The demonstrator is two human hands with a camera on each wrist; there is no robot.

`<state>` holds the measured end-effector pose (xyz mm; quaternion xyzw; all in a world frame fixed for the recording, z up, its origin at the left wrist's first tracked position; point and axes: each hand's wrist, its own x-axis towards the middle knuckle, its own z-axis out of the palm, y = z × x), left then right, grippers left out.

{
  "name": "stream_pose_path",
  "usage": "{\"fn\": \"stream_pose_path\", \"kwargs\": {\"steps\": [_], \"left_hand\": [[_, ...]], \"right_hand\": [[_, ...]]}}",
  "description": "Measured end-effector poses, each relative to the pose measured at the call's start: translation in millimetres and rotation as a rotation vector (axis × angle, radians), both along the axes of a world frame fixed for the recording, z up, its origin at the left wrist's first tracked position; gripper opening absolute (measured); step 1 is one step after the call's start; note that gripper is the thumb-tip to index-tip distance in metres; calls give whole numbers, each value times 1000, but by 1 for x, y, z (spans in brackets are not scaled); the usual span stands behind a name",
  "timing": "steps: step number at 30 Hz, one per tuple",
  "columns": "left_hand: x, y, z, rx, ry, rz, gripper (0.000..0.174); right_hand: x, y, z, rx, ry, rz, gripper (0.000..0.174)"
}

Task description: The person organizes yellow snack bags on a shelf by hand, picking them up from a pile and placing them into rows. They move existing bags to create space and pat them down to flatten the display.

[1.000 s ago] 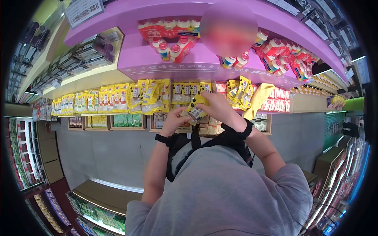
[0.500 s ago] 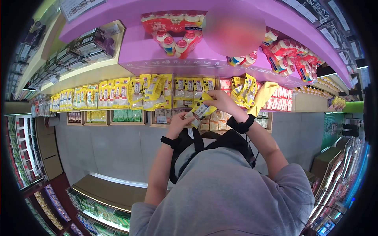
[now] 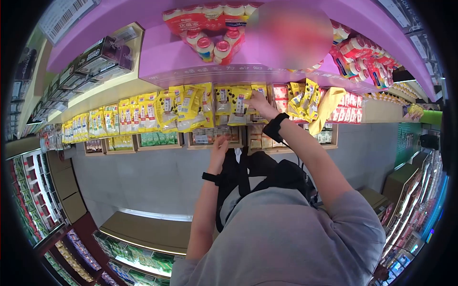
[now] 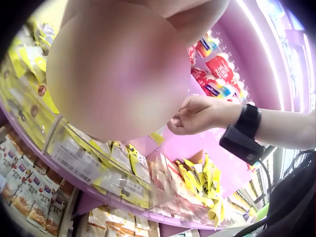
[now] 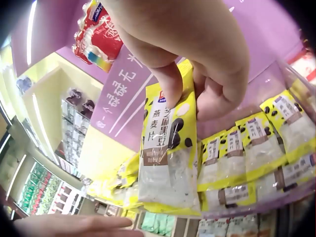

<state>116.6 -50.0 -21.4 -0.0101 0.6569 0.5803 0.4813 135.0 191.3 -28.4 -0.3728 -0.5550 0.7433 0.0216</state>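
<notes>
My right hand [image 3: 260, 105] pinches the top of a yellow packet [image 5: 168, 143] with black bean pictures and a clear lower part. In the right wrist view, thumb and fingers grip its upper edge and the packet hangs upright. Behind it, several matching packets [image 5: 256, 140] stand in a clear-fronted shelf bin. My left hand [image 3: 219, 149] holds nothing and hovers lower, in front of the shelf edge; its straight fingers appear at the bottom of the right wrist view. A blurred patch hides much of the left wrist view.
Yellow packets [image 3: 138, 114] fill the shelf to the left. A yellow cloth-like item [image 3: 329, 109] drapes over the shelf edge at right. Red bottle packs [image 3: 210, 31] sit on the purple ledge [image 3: 191, 74] above. Wooden bins [image 3: 160, 139] stand below.
The left hand has let go of the yellow packet and drawn back toward the body. The right hand has carried the packet up and forward to the bin of matching packets.
</notes>
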Motion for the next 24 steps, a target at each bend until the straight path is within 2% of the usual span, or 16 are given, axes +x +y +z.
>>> {"fn": "stream_pose_path", "kwargs": {"steps": [1,3,6,7,12,14,15,18,21,24], "left_hand": [[-1,-10,6,-9,-45,-10,39],[-2,-30,9,-54,-84,-42,39],[4,-66,1,-132,-123,-27,37],[6,-78,-1,-150,-135,3,36],[13,-116,-4,-199,-199,84,33],[11,-123,-3,-220,-188,94,33],[9,-126,-3,-240,-182,112,34],[6,-132,-4,-244,-177,112,34],[4,-133,-5,-259,-174,66,34],[3,-130,-6,-243,-161,49,35]], "right_hand": [[-11,5,-18,-5,-3,-11,29],[-30,7,-69,323,-282,56,29],[-45,-15,-122,421,-333,-45,35],[-45,-25,-95,470,-338,20,30],[-61,-52,-113,566,-456,-21,27],[-66,-51,-107,669,-518,109,25],[-65,-52,-106,666,-514,107,25],[-64,-55,-104,681,-480,158,26],[-67,-54,-100,702,-629,249,28],[-67,-54,-96,711,-654,266,19]]}}
